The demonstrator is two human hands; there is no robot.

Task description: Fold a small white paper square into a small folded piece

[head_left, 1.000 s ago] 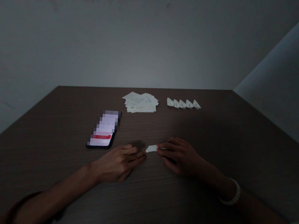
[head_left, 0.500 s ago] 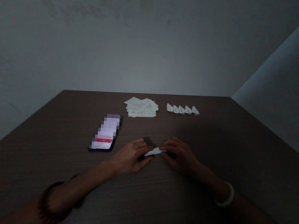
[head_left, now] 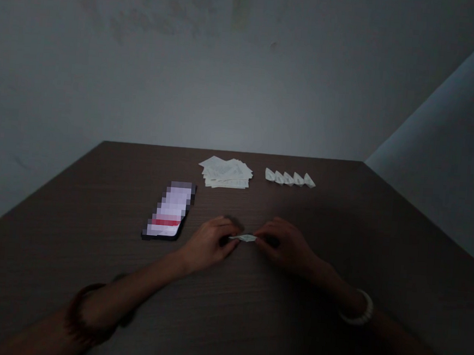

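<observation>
Folded paper strip held between left hand and right hand, both closed on its ends. Paper stack and paper boats set beyond, on worktop.

Left hand, folded paper, right hand

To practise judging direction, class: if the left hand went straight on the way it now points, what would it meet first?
The left hand would meet the small folded paper first; its fingertips seem already at the paper's end. The right hand lies just beyond, though depth is unclear here.
</observation>
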